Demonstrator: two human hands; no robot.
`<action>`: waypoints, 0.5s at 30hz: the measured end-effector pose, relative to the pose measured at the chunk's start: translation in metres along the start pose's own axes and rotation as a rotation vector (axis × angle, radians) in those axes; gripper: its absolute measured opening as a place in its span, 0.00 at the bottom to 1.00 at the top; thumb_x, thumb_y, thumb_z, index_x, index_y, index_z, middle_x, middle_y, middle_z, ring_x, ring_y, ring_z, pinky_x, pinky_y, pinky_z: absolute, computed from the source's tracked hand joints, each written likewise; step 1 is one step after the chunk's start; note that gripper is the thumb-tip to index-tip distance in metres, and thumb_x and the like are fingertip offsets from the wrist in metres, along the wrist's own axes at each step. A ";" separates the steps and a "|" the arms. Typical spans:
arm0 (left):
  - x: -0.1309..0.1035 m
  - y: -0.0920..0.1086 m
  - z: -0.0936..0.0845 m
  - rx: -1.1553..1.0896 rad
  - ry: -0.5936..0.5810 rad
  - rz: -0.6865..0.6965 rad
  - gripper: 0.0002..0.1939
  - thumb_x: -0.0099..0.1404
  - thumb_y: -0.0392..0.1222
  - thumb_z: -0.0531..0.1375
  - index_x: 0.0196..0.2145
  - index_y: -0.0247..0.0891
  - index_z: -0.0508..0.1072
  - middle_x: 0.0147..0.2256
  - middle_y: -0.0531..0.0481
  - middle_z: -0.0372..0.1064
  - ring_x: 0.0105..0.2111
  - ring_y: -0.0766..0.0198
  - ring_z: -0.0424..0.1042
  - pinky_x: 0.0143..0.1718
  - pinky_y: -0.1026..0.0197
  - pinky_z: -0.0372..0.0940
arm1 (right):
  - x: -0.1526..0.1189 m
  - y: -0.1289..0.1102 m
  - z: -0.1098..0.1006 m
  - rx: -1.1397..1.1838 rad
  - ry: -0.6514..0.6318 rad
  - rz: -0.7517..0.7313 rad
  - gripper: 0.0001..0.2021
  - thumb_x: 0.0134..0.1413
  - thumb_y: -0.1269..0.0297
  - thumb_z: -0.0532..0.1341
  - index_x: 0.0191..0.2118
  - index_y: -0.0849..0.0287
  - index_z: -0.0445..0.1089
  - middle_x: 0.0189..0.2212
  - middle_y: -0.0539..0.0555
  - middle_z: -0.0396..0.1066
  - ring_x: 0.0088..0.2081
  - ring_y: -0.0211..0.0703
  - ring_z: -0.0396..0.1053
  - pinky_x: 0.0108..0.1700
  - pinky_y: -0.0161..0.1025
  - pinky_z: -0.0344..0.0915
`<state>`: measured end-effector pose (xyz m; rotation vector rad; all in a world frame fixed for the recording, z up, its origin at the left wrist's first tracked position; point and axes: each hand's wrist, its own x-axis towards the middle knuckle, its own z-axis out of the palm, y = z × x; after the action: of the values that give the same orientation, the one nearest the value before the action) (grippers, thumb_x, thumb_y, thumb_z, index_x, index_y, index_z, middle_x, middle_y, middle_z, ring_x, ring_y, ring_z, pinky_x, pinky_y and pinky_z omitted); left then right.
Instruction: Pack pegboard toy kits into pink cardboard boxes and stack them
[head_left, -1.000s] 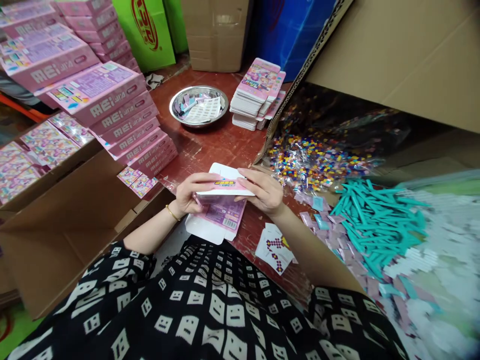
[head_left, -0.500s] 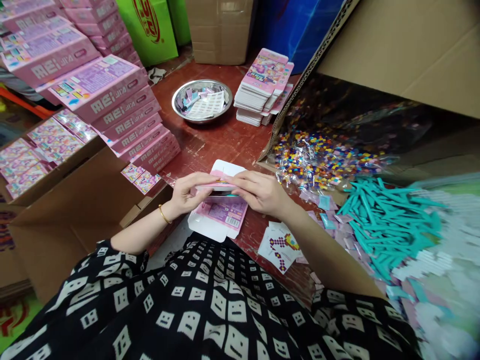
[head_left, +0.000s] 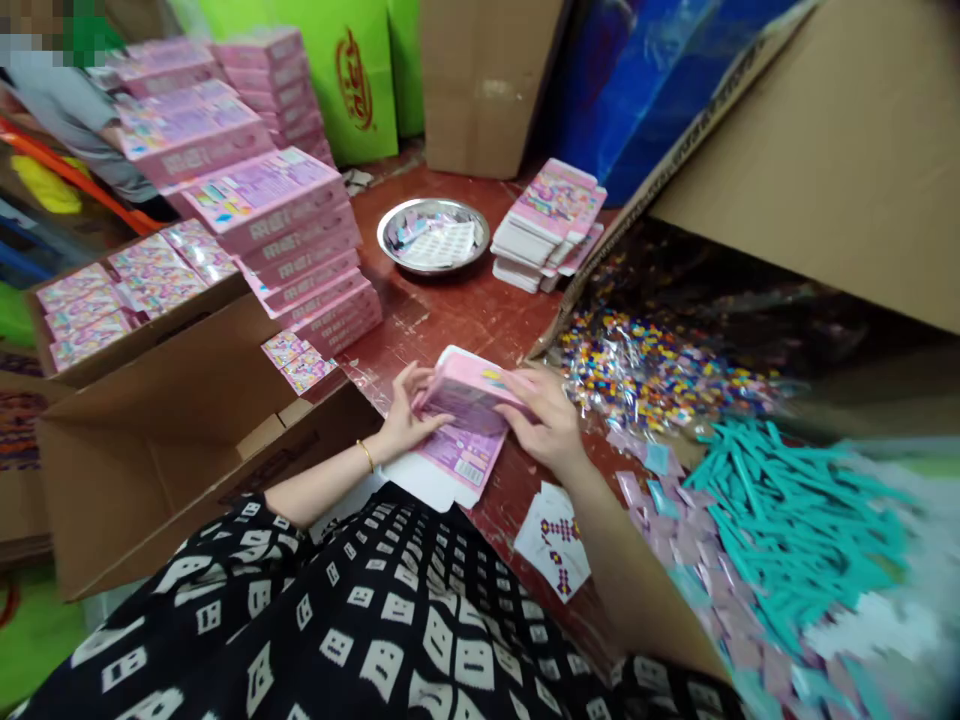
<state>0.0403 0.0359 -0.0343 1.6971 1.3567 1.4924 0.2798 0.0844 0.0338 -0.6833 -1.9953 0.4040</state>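
Note:
Between my two hands is a small pink cardboard box (head_left: 472, 385), tilted up in front of me. My left hand (head_left: 411, 412) grips its left end, thumb toward me. Around its right end closes my right hand (head_left: 546, 415). Beneath it lies a flat pink and purple carton (head_left: 469, 462) with white flaps and a barcode; whether it is a separate piece I cannot tell. Printed pattern sheets (head_left: 553, 545) rest on the red table near my right forearm.
Pink boxes (head_left: 300, 235) are stacked at left beside an open brown carton (head_left: 150, 440). A steel bowl (head_left: 433, 268) and flat pink cartons (head_left: 551, 215) stand behind. To the right are bead packets (head_left: 645, 370), teal plastic tools (head_left: 795, 530) and small sachets (head_left: 697, 540). A person's sleeve (head_left: 67, 100) shows far left.
The pink box has tipped so that its broad printed side now shows more. Both hands have shifted their hold on it. The whole view has swung slightly.

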 end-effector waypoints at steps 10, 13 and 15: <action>0.004 0.029 -0.033 -0.208 0.050 -0.293 0.17 0.70 0.57 0.56 0.47 0.43 0.67 0.38 0.45 0.79 0.35 0.53 0.81 0.37 0.47 0.79 | -0.018 0.012 0.035 0.446 0.195 0.763 0.32 0.62 0.43 0.56 0.66 0.54 0.62 0.60 0.63 0.68 0.60 0.52 0.70 0.60 0.53 0.68; 0.039 0.035 -0.080 -0.158 0.176 -0.271 0.21 0.69 0.60 0.56 0.47 0.39 0.68 0.37 0.44 0.78 0.35 0.54 0.79 0.37 0.47 0.77 | -0.041 0.023 0.040 0.438 0.116 0.852 0.32 0.53 0.43 0.65 0.58 0.57 0.69 0.56 0.65 0.72 0.54 0.54 0.74 0.56 0.51 0.72; 0.075 0.043 -0.125 -0.100 0.284 -0.218 0.22 0.67 0.59 0.58 0.48 0.38 0.69 0.40 0.44 0.77 0.38 0.56 0.78 0.40 0.49 0.76 | -0.060 0.030 0.041 0.429 0.041 0.890 0.29 0.48 0.44 0.68 0.50 0.58 0.74 0.52 0.64 0.74 0.49 0.54 0.77 0.52 0.48 0.74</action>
<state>-0.0687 0.0580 0.0694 1.2660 1.5270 1.6857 0.2769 0.0710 -0.0436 -1.2517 -1.3922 1.2815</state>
